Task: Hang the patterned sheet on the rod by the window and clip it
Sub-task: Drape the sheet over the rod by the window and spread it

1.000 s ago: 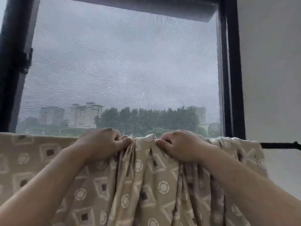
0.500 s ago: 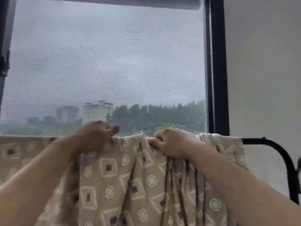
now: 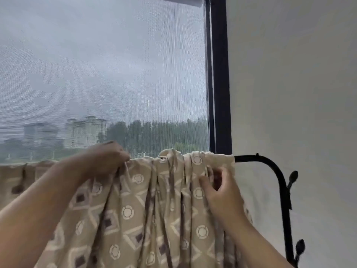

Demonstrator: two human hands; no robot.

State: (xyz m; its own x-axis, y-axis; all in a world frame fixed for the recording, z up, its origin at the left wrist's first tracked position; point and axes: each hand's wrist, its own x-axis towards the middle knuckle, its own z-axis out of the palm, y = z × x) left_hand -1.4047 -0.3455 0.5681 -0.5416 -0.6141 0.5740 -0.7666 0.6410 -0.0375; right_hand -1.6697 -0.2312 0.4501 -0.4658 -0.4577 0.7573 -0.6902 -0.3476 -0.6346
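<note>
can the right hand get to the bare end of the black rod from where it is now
Probably yes. The right hand is at the gathered folds of the patterned sheet, just below and left of the bare rod, with only open wall between them.

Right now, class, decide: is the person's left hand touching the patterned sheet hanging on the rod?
Touching. The head view shows the left hand pinching the top edge of the sheet where it drapes over the rod, fingers curled into the fabric.
</note>
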